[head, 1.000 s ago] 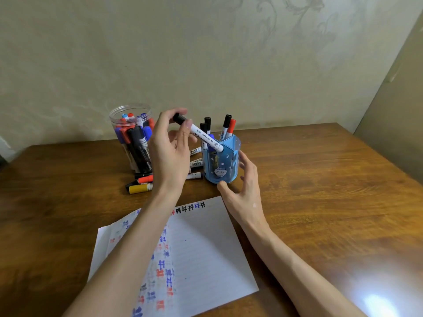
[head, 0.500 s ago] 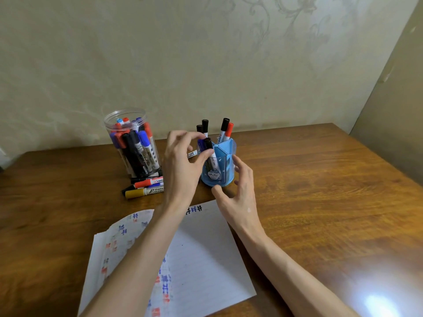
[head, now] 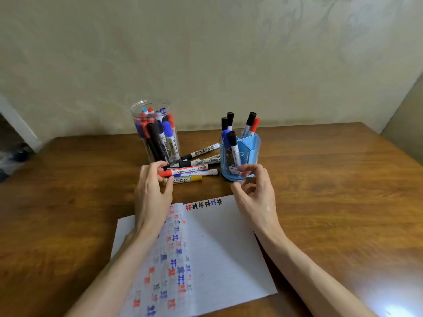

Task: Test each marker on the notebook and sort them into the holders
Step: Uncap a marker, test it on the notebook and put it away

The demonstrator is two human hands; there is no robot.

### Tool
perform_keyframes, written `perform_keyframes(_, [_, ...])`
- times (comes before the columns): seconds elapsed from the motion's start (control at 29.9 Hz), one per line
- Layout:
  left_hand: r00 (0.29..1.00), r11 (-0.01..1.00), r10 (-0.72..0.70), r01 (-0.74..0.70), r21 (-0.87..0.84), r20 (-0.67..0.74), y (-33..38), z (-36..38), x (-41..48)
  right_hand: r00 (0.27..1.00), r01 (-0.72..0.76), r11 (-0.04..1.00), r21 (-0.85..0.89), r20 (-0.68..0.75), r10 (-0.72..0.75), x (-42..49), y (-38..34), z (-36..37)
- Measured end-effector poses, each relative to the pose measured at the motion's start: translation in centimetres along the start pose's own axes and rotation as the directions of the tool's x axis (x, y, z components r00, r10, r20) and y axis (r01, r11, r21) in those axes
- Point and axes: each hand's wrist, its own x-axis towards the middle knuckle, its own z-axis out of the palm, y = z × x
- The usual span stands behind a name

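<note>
Our left hand [head: 152, 191] moves off the blue holder [head: 250, 152], fingers [head: 170, 182] pinching the red marker [head: 187, 171] mid-frame; right hand [head: 254, 193] loosely curled by it, empty.

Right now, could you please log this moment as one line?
left hand pinches red marker | right hand loose by blue holder | notebook shows test marks
</note>
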Motion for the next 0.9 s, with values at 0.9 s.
perform_keyframes(0.9, [0.917,0.936,0.255,-0.154,-0.318,0.306,1.6,-1.4,-1.2,0.94,-0.093,0.989,0.113,0.336,0.05,-0.7,-1.7,0.9])
